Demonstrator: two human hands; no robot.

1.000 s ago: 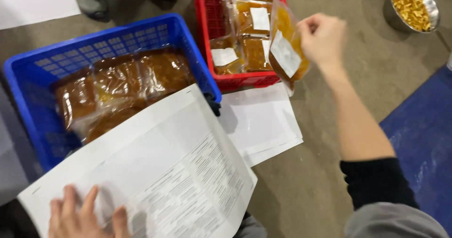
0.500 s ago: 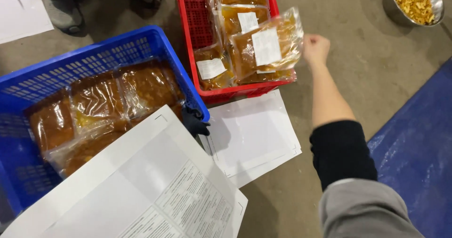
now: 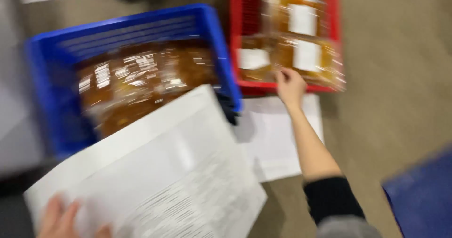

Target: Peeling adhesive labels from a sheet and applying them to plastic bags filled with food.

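While left hand (image 3: 59, 219) holds papers (image 3: 155, 181), right hand (image 3: 291, 85) touches red crate (image 3: 282, 85).

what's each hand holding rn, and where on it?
Left hand holds the white printed sheets at their lower left corner. Right hand touches the near edge of the red crate; too blurred to tell if it grips.
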